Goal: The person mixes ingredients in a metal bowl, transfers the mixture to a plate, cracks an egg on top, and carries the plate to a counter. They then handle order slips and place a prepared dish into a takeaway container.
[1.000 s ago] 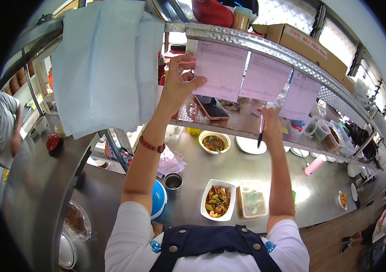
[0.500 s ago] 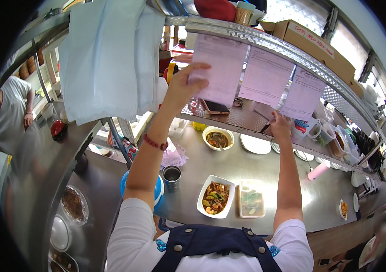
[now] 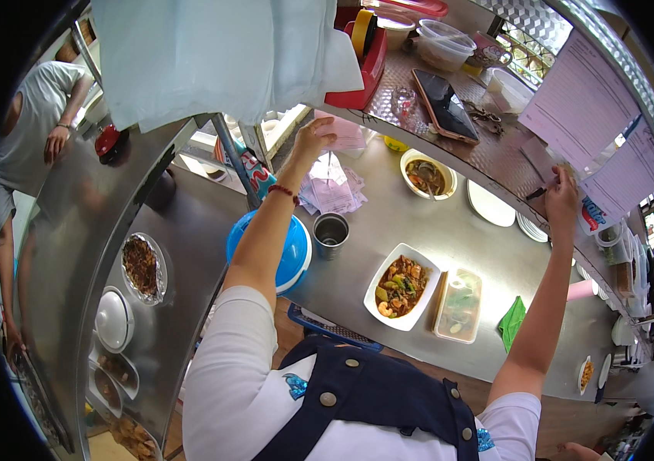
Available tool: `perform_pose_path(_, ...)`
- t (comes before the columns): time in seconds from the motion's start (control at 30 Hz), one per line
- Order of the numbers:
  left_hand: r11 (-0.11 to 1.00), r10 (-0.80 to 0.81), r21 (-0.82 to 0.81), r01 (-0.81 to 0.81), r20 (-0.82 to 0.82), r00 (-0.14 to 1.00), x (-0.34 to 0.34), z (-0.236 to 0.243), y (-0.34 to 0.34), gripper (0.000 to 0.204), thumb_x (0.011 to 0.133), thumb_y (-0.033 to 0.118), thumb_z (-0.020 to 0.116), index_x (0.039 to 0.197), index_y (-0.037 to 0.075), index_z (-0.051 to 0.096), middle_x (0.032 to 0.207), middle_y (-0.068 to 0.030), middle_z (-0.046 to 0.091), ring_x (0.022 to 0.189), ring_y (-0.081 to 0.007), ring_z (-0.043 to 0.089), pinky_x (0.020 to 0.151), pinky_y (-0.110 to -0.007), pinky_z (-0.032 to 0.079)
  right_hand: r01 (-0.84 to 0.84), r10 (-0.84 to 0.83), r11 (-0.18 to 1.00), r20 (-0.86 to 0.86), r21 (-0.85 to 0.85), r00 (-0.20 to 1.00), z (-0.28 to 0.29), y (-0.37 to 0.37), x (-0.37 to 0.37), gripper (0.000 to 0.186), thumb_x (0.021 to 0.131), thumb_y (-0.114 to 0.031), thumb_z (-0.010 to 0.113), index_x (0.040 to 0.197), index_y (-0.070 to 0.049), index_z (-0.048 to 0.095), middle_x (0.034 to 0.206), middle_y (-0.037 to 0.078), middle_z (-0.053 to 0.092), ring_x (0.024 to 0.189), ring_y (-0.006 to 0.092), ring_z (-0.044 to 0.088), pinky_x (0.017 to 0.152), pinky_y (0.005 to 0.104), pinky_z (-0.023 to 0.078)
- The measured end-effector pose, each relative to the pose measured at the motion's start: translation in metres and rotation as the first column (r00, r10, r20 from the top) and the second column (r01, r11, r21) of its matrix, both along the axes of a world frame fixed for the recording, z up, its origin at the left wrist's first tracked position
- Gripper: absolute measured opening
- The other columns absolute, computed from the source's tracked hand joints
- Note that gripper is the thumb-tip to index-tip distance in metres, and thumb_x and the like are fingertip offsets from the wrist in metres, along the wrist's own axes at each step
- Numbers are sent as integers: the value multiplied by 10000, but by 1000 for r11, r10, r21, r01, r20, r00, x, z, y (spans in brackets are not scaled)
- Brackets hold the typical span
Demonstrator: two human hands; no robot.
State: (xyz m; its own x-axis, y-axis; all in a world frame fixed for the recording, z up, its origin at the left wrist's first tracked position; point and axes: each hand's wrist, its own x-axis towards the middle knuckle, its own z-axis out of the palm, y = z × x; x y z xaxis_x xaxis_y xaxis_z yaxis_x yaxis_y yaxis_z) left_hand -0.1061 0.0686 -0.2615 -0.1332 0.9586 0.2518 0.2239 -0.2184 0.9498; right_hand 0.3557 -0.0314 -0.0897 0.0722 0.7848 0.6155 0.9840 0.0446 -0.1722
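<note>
My left hand point(image 3: 313, 144) reaches out above the far side of the steel table, fingers closed on a pink paper slip point(image 3: 342, 135). Just below it lies a pile of pink slips point(image 3: 335, 187), with a thin upright rod among them. At the shelf's front edge, my right hand point(image 3: 561, 194) is closed around a dark, thin, pen-like thing point(image 3: 536, 194); its far end is hidden by the fingers. A flat pale slip point(image 3: 536, 156) lies beside that hand. Two more pink slips hang from the upper rail, the larger slip point(image 3: 582, 100) nearer the middle.
On the table stand a metal cup point(image 3: 331, 234), a blue lidded container point(image 3: 296, 253), a square dish of stir-fry point(image 3: 402, 286), a lidded plastic box point(image 3: 461, 303) and a soup bowl point(image 3: 428, 175). A phone point(image 3: 446, 106) rests on the shelf. Another person point(image 3: 35, 138) stands at the left.
My left hand has come down from the hanging slips to the pile, bringing one slip along. The view has swung left and lower. My right hand stays at the shelf edge.
</note>
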Motion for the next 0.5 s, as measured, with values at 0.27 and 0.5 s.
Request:
perform_pose_path(0.27,985,-16,-167,43,160,987,-5,-124,59,420,649,35,726,1046,-33,608,942,-96,649,810,-143,612,726,-246,489,-96,94,994,44,60,995,-6,6,11,322,779,-73,480,1092,-44,550,1045,160,580,980,309,546,862,393,412)
perform_pose_path(0.5,638,-434,-761,117,-230,871,-14,-234,85,232,684,199,760,680,-1,642,566,-72,592,502,-130,560,443,-304,453,-96,80,988,127,125,989,-11,7,26,398,772,-17,413,1143,-108,527,1092,165,565,1006,323,535,864,377,421)
